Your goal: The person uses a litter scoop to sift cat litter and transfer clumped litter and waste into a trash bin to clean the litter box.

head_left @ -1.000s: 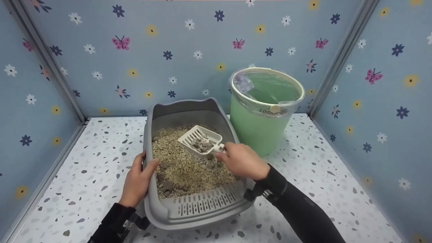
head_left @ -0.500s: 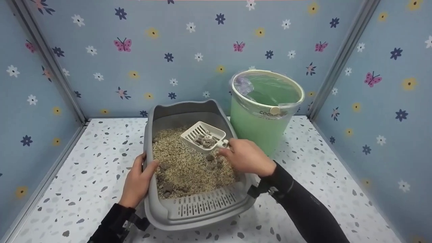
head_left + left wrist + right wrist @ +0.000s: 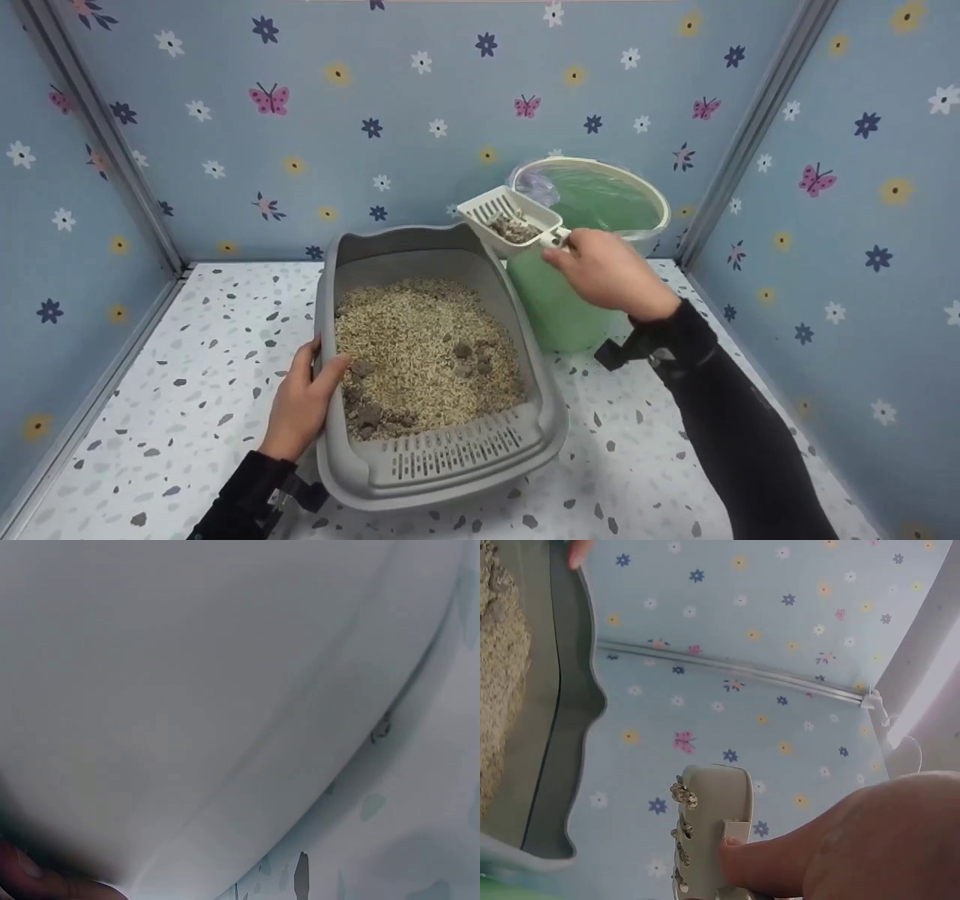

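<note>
My right hand [image 3: 611, 274] grips the short handle of a white slotted litter scoop [image 3: 487, 217], raised above the litter box's far right corner and overlapping the near left rim of the bin. Greyish clumps [image 3: 516, 228] lie in the scoop. In the right wrist view, the thumb [image 3: 772, 862] presses on the handle and bits of litter show along the scoop's edge. My left hand [image 3: 304, 405] holds the left wall of the grey litter box [image 3: 442, 499], thumb over the rim, other fingers outside. Litter [image 3: 420, 322] covers the box's floor, with dark clumps at near left and right.
A green bin [image 3: 562, 315] with a white rim and a clear liner stands right behind the litter box. Flower-patterned panels [image 3: 420, 97] enclose the back and both sides. The speckled tabletop [image 3: 202, 360] extends left and right of the box.
My right hand has lifted the loaded scoop from over the litter, up and to the right, toward the bin. The left hand keeps its hold on the box wall.
</note>
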Motion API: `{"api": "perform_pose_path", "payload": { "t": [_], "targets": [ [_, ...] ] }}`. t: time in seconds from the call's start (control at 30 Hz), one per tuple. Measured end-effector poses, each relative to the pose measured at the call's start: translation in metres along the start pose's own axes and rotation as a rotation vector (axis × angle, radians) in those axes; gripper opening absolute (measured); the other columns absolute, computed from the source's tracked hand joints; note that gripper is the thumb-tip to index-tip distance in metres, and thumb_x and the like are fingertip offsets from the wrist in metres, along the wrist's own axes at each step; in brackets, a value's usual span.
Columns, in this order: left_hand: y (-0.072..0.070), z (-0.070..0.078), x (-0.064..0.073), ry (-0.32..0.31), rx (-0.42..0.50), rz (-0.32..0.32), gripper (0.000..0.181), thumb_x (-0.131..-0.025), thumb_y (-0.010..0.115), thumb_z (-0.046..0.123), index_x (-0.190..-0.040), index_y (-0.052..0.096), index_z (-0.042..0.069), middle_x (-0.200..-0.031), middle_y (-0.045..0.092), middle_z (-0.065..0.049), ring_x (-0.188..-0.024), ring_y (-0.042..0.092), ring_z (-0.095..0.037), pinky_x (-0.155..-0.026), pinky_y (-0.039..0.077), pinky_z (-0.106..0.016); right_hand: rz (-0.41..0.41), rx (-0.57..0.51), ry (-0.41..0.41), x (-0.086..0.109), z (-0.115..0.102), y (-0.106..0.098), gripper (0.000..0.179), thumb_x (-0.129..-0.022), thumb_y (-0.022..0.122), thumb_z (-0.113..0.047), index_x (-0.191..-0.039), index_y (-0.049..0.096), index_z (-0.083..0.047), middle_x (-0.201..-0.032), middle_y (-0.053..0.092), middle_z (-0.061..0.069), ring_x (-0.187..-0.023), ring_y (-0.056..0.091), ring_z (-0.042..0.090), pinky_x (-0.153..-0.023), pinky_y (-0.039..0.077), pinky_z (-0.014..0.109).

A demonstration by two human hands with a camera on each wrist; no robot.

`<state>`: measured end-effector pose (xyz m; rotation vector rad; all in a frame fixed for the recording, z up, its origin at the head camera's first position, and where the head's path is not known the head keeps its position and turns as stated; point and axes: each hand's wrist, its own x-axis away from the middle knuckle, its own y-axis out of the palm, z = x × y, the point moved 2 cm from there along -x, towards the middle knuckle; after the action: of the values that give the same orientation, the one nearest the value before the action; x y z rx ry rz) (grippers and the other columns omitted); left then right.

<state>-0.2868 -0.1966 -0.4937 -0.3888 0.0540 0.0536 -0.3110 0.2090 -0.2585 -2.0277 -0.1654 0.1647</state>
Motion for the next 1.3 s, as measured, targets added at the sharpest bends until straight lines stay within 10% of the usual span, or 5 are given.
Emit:
{"api": "perform_pose_path", "payload": {
  "t": [0.6, 1.17, 1.3],
  "targets": [
    [0.0, -0.002, 0.0, -0.001, 0.008, -0.004, 0.091, -0.111, 0.056, 0.066, -0.178, 0.025, 0.014, -0.18, 0.031, -0.019, -0.159, 0.04, -0.045, -0.13, 0.034, -0.06, 0.189, 0.101, 0.136, -0.03, 0.066, -0.053, 0.039, -0.11, 0.048, -0.036, -0.076, 0.047, -0.017, -0.082, 0.059, 0.008, -0.07, 0.055, 0.026, -0.062, 0.046, 0.041],
    [-0.001, -0.004, -0.001, -0.001, -0.008, -0.008, 0.091, -0.112, 0.056, 0.064, -0.179, 0.021, 0.012, -0.182, 0.026, -0.018, -0.162, 0.034, -0.046, -0.131, 0.031, -0.061, 0.247, 0.323, 0.142, -0.035, 0.074, -0.048, 0.009, -0.098, 0.062, -0.013, -0.097, 0.062, -0.004, -0.095, 0.07, 0.021, -0.083, 0.066, 0.042, -0.072, 0.06, 0.065],
    [0.0, -0.003, 0.0, 0.005, -0.004, -0.014, 0.092, -0.112, 0.054, 0.064, -0.179, 0.019, 0.012, -0.182, 0.025, -0.019, -0.162, 0.034, -0.046, -0.131, 0.031, -0.061, 0.312, 0.403, 0.102, -0.035, 0.071, -0.047, 0.037, -0.092, 0.087, -0.027, -0.109, 0.064, -0.003, -0.1, 0.073, 0.023, -0.085, 0.068, 0.045, -0.071, 0.058, 0.066]
  ]
}}
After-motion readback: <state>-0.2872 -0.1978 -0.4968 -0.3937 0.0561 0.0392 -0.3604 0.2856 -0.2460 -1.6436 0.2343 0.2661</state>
